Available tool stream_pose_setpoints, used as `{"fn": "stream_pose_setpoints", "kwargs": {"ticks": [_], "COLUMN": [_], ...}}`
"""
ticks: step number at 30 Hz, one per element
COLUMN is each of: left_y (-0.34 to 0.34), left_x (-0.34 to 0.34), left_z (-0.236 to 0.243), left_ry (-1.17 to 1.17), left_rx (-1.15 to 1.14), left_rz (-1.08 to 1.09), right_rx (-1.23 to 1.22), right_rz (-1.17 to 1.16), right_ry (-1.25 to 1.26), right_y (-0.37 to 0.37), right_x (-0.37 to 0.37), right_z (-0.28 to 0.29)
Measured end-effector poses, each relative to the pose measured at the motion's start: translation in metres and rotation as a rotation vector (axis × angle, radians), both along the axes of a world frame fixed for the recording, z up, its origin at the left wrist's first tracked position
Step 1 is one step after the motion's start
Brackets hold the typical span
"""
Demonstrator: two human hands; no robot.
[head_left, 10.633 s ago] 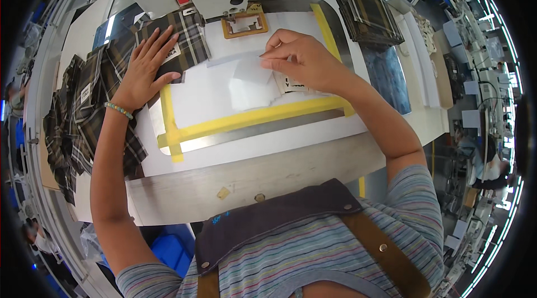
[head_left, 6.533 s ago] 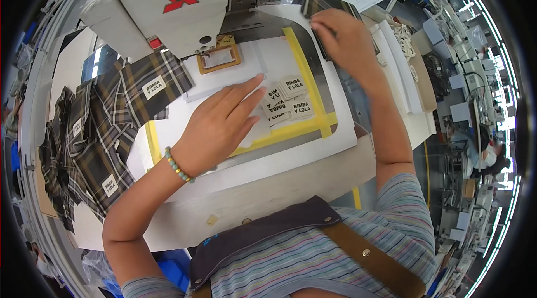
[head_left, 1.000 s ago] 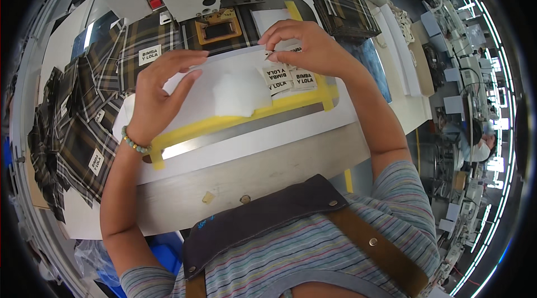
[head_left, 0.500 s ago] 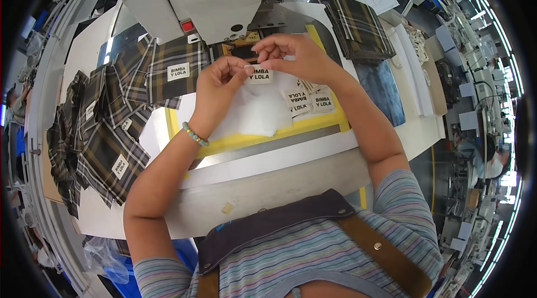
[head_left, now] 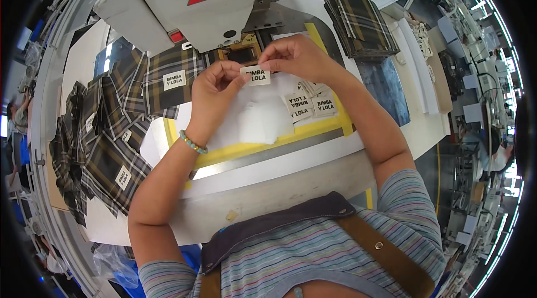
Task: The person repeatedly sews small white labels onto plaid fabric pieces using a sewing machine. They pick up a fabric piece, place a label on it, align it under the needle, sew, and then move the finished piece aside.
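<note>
Above the bench [head_left: 201,214], left hand [head_left: 212,94] and right hand [head_left: 302,60] are each closed in a pinch on one printed white label [head_left: 258,76], near the clamp frame [head_left: 225,53] of the sewing machine [head_left: 196,15]; uneven pressure could skew it.

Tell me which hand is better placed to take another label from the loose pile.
Probably the right hand: the loose pile lies nearer to it than to the left hand. Both hands pinch one white label.
</note>
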State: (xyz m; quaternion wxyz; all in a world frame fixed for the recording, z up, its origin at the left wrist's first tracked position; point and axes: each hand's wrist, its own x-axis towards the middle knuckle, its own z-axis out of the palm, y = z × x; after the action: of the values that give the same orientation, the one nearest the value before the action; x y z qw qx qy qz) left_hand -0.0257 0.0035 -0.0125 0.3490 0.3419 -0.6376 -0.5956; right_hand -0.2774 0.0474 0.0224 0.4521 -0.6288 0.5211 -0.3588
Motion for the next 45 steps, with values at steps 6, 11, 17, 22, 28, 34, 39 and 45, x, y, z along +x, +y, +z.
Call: {"fn": "stream_pose_setpoints", "kwargs": {"ticks": [6,11,17,22,28,34,39,45], "left_y": [0.0,-0.003,0.0,0.006,0.009,0.009,0.008,0.008], "left_x": [0.0,0.001,0.015,0.01,0.011,0.011,0.011,0.012], "left_z": [0.001,0.001,0.021,0.027,0.025,0.023,0.024,0.02], "left_ry": [-0.039,-0.058,-0.376,-0.44,-0.513,-0.564,-0.587,-0.658], "left_rx": [-0.064,-0.18,-0.61,-1.015,-1.118,-1.137,-1.148,-1.153], "left_rz": [0.019,0.093,0.033,-0.061,-0.091,-0.074,-0.063,-0.054], "right_rx": [-0.002,-0.004,-0.064,-0.103,-0.313,-0.267,-0.279,-0.265], "right_rz": [-0.004,-0.075,-0.108,0.048,-0.085,-0.228,-0.202,-0.172], "right_ry": [-0.022,-0.011,0.349,0.4,0.493,0.393,0.315,0.346], "right_y": [-0.001,-0.003,-0.024,-0.067,-0.06,-0.051,-0.054,-0.051], "right_x": [-0.002,-0.005,-0.014,-0.011,0.019,0.023,0.021,0.018], "right_z": [-0.001,-0.006,0.012,0.004,0.003,-0.004,-0.009,-0.005]}}
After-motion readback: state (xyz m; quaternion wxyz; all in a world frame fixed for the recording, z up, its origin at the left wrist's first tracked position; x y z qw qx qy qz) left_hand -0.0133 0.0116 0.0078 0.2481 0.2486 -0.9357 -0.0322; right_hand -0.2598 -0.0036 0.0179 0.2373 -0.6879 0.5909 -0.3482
